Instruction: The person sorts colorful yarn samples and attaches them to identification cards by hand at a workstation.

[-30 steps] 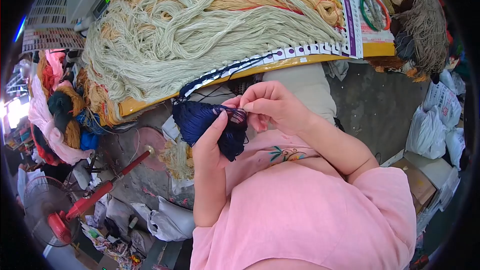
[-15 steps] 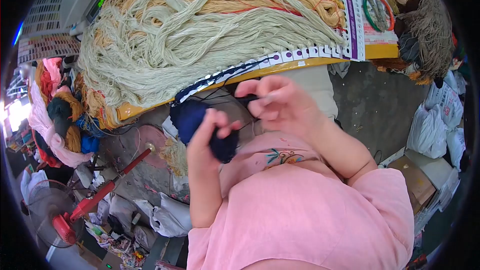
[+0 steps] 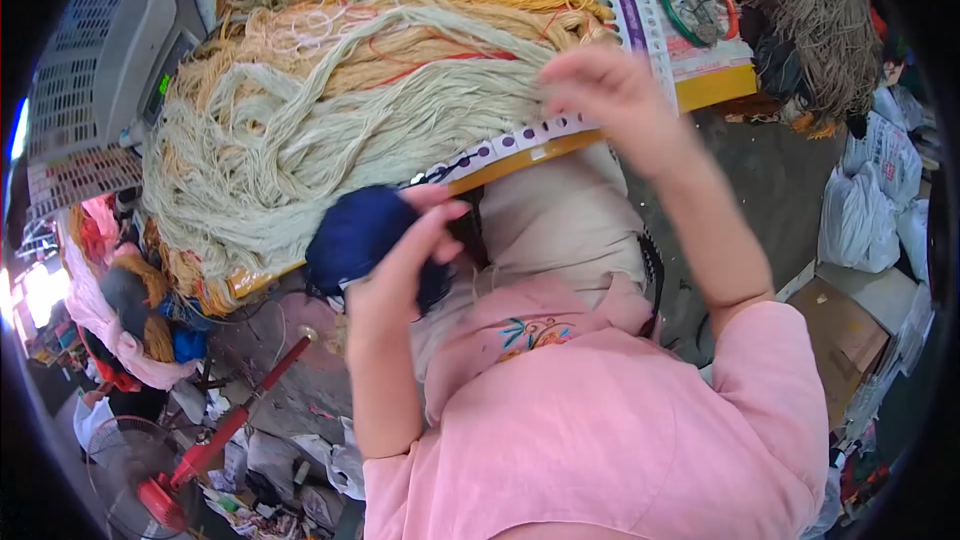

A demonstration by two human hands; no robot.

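Head view: the left fingers (image 3: pixel 432 208) hold a dark blue yarn bundle (image 3: pixel 352 238). The right fingers (image 3: pixel 592 65) are blurry and a bit apart, over the bench (image 3: pixel 716 90). Far right of them, white bags (image 3: pixel 860 225) sit by a brown box (image 3: pixel 832 332); what the bags hold is hidden.

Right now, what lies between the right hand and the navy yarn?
Fingers of the left hand, then the yellow table edge, white cards and pale yarn, in the head view.
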